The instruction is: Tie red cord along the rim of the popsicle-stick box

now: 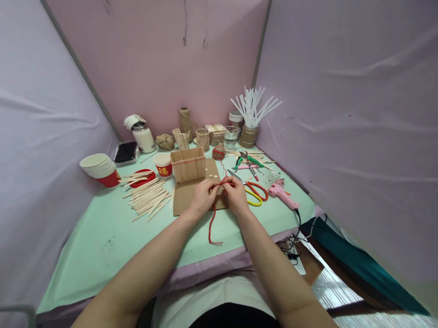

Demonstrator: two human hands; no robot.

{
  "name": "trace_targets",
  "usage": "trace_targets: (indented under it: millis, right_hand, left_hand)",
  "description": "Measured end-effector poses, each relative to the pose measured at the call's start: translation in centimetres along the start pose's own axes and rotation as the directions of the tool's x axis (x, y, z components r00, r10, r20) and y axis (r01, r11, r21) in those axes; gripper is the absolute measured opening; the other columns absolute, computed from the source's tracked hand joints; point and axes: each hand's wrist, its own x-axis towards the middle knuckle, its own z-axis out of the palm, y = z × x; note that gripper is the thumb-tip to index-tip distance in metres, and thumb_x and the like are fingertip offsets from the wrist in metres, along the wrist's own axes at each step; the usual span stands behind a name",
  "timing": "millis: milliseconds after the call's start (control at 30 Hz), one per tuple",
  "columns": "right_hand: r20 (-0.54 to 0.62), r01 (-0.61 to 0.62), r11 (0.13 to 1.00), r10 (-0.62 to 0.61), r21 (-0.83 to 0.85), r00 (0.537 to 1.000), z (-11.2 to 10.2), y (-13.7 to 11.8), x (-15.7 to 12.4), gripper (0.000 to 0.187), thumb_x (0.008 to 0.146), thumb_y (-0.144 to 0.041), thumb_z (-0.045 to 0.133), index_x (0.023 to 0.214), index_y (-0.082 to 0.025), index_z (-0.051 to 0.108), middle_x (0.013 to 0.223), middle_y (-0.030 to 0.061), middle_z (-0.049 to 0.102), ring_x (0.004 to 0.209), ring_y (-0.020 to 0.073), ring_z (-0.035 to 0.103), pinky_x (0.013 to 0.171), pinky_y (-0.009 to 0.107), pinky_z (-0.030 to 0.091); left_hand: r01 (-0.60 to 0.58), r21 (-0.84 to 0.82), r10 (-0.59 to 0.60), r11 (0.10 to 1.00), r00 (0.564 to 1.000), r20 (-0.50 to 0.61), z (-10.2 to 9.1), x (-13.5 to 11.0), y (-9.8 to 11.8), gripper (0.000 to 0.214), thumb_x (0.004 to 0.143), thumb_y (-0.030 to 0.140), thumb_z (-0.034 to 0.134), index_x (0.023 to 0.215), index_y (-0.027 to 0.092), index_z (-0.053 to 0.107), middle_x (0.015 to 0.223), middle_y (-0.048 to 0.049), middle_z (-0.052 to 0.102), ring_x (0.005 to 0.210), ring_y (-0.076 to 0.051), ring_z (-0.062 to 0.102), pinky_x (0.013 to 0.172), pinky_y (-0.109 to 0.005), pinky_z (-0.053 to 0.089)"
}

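Red yarn (211, 228) runs between my two hands, and a braided-looking length of it hangs down onto the table. My left hand (204, 196) is closed, pinching the yarn with its fingertips. Close beside it, my right hand (235, 194) pinches the same yarn from the other side. Both hands are over a piece of brown cardboard (184, 197). On its far end stands a box of craft sticks (188, 166) with a red line along its upper side. A thin strand leads back from my hands toward a red yarn ball (218, 153).
Scissors (256, 192) with red and yellow handles lie right of my hands, beside a pink glue gun (283, 195) and green-handled pliers (248, 159). Loose wooden sticks (148, 199), stacked paper cups (101, 169) and a red-and-white cup (163, 165) are left. Jars and white sticks (253, 107) line the back.
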Motion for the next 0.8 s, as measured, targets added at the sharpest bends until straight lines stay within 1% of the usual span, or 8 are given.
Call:
trace_targets:
  millis: [67,167,300,400,467,633,733,800]
  right_hand:
    - [0.0,-0.01,0.999,0.01,0.052,1.0,0.1,0.0,0.0,0.009,0.062,-0.024,0.056,0.069,-0.019,0.053,0.07,-0.0031,0.055,0.053,0.0076,0.041,0.049,0.021,0.032]
    - [-0.014,-0.024,0.997,0.025,0.067,1.0,0.1,0.1,0.1,0.013,0.063,-0.025,0.056,0.074,-0.02,0.053,0.069,-0.0037,0.054,0.053,0.008,0.041,0.05,0.021,0.033]
    - [-0.077,0.004,1.0,-0.002,0.03,0.997,-0.1,0.4,0.4,0.024,0.063,-0.029,0.06,0.084,-0.021,0.052,0.065,-0.0052,0.05,0.055,0.0091,0.043,0.051,0.022,0.035]
    - [-0.176,0.041,0.999,-0.04,0.0,0.984,-0.5,0.5,0.6,0.024,0.063,-0.028,0.061,0.083,-0.021,0.049,0.065,-0.006,0.048,0.056,0.0087,0.044,0.052,0.021,0.036]
    - [-0.198,0.041,0.999,-0.038,0.011,0.98,-0.6,0.3,0.6,0.025,0.063,-0.027,0.061,0.083,-0.022,0.047,0.065,-0.0065,0.048,0.054,0.0083,0.044,0.051,0.021,0.036]
    - [-0.059,-0.02,0.992,0.028,0.124,0.998,-0.3,-0.3,0.5,0.027,0.065,-0.027,0.06,0.089,-0.022,0.047,0.067,-0.0052,0.054,0.053,0.0087,0.048,0.05,0.022,0.038]
    - [-0.03,-0.027,0.978,0.034,0.206,0.999,-0.2,-0.6,0.4,0.023,0.069,-0.029,0.055,0.089,-0.022,0.047,0.072,-0.0027,0.058,0.06,0.0104,0.052,0.051,0.022,0.039]
    - [-0.026,-0.008,0.978,0.013,0.209,1.0,-0.2,-0.7,0.3,0.022,0.069,-0.026,0.054,0.088,-0.022,0.046,0.076,-0.0019,0.06,0.064,0.0108,0.054,0.052,0.022,0.038]
  left_hand:
    - [-0.011,0.011,0.01,1.0,1.0,0.016,0.0,0.0,0.2,0.017,0.082,0.02,0.049,0.082,0.017,0.065,0.079,-0.0046,0.063,0.075,-0.015,0.055,0.07,-0.026,0.041]
    - [0.004,0.04,-0.006,0.999,0.999,0.048,-0.1,0.1,0.4,0.017,0.081,0.022,0.05,0.078,0.017,0.065,0.076,-0.0044,0.062,0.072,-0.015,0.054,0.067,-0.026,0.04]
    - [0.088,0.011,-0.088,0.996,0.994,0.063,-0.1,0.2,0.5,0.019,0.079,0.026,0.05,0.072,0.016,0.064,0.072,-0.004,0.063,0.069,-0.015,0.053,0.066,-0.026,0.04]
    - [0.159,-0.039,-0.153,0.987,0.982,0.111,0.0,0.2,0.5,0.02,0.077,0.028,0.05,0.067,0.016,0.063,0.07,-0.0031,0.063,0.067,-0.015,0.053,0.065,-0.025,0.039]
    - [0.199,-0.095,-0.185,0.975,0.973,0.139,0.1,0.2,0.5,0.021,0.075,0.03,0.052,0.065,0.016,0.062,0.067,-0.0024,0.063,0.065,-0.015,0.053,0.064,-0.025,0.039]
    - [0.353,-0.279,-0.322,0.893,0.935,0.152,0.0,0.4,0.3,0.023,0.072,0.036,0.053,0.069,0.015,0.062,0.066,-0.0012,0.06,0.061,-0.013,0.05,0.06,-0.024,0.038]
    - [0.382,-0.344,-0.362,0.858,0.924,0.124,-0.2,0.6,0.1,0.024,0.071,0.037,0.055,0.072,0.015,0.062,0.069,-0.0014,0.06,0.062,-0.013,0.05,0.062,-0.023,0.038]
    - [0.401,-0.374,-0.38,0.836,0.916,0.131,-0.2,0.6,-0.1,0.024,0.071,0.038,0.055,0.074,0.015,0.062,0.07,-0.0012,0.06,0.062,-0.012,0.049,0.062,-0.023,0.037]
